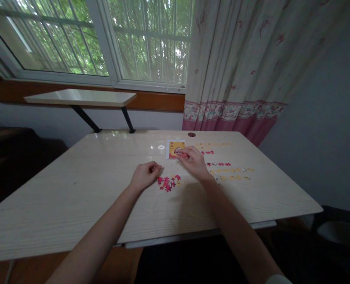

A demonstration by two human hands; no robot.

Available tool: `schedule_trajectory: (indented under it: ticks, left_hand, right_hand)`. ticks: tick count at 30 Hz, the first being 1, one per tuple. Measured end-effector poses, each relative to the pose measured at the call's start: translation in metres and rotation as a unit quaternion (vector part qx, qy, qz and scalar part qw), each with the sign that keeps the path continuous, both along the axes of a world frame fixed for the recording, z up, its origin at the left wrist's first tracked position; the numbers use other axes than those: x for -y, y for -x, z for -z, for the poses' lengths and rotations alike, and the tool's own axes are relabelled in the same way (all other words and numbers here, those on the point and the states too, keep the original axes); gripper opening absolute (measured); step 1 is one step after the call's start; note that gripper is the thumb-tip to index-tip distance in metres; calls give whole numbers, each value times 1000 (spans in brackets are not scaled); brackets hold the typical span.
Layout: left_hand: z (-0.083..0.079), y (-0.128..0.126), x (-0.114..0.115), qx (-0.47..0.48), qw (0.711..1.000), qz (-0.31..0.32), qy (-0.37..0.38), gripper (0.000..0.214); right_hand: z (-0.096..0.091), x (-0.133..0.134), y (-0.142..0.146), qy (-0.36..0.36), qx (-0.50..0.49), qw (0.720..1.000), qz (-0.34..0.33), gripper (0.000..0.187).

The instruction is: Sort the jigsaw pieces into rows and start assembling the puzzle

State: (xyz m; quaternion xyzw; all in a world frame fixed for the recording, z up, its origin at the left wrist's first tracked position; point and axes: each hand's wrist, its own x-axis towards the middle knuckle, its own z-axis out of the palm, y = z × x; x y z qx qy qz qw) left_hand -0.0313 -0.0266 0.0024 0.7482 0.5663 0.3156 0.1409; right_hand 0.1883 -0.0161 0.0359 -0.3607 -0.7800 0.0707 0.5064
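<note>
On the table, a small pile of red and yellow jigsaw puzzle pieces (pixel 168 183) lies just right of my left hand (pixel 145 175). That hand rests with its fingers curled and the thumb against them; whatever may be inside is hidden. My right hand (pixel 195 162) is over the lower right part of a yellow and red picture card (pixel 172 145) with a white border. Its thumb and fingers are pinched together above the printed picture, and I cannot make out what is between them. To its right, yellow puzzle pieces (pixel 228 170) and red puzzle pieces (pixel 224 164) lie in loose rows.
The pale wooden table (pixel 104 197) has a round brown cable hole (pixel 192 135) near its back edge. A raised shelf (pixel 83 97) on black legs stands at the back left. Behind are a barred window (pixel 151 43) and a flowered curtain (pixel 237 67).
</note>
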Motion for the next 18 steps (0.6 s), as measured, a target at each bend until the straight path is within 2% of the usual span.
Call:
schedule_trajectory:
  ticks: [4, 6, 9, 13, 15, 18]
  left_hand:
    - [4, 2, -2, 18, 1000, -12, -1, 34]
    - [5, 3, -3, 25, 1000, -8, 1, 33]
    - [7, 2, -5, 42, 999, -10, -2, 32]
    - [8, 0, -5, 57, 998, -22, -12, 32]
    - [9, 0, -6, 68, 997, -29, -12, 32]
    - [11, -1, -6, 85, 996, -32, -8, 32]
  right_hand:
    - [-10, -12, -12, 6, 3, 999, 37, 20]
    - [-18, -26, -34, 9, 26, 997, 65, 21]
    - [-24, -55, -82, 25, 78, 991, 109, 23]
    - [-6, -87, -145, 106, 109, 968, 199, 24]
    - [10, -96, -163, 173, 109, 950, 237, 26]
    - [30, -104, -176, 259, 102, 925, 259, 28]
